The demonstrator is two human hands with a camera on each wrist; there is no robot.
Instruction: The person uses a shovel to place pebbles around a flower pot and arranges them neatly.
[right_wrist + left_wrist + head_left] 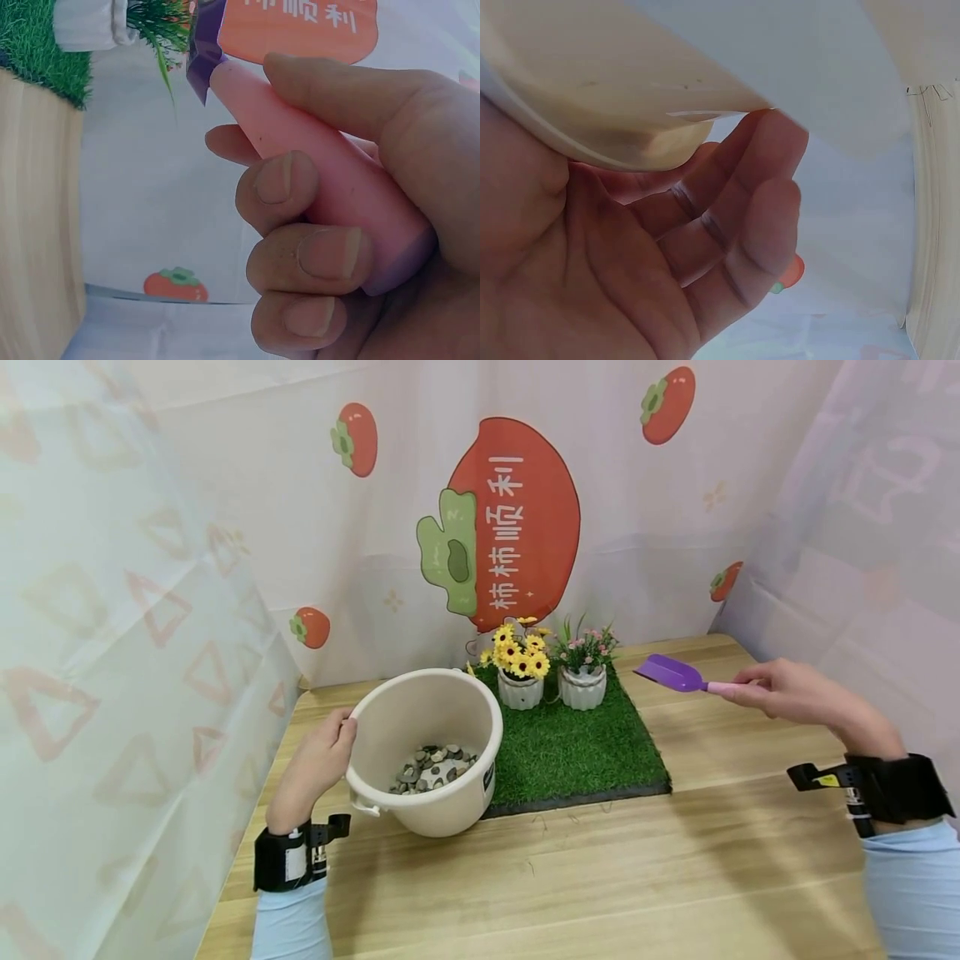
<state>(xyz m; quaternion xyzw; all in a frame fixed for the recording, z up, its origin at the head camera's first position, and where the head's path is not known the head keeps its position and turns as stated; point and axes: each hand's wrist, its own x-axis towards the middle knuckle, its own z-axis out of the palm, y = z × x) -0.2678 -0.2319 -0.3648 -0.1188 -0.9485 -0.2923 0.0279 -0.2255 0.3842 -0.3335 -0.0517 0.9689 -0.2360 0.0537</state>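
Right hand (791, 693): curled round scoop (671, 673), which extends ahead of the grip. Left hand (318, 756): grasping bucket (438, 818) at its rim; pebbles (411, 773) inside, lower than this grip.

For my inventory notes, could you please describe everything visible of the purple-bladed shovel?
The hand shovel has a purple, trough-shaped blade and a pink handle with a purple end, all plastic-looking. The right-hand grip curls round the handle, apparently holding it above the table, right of the artificial turf, its seemingly empty blade pointing left.
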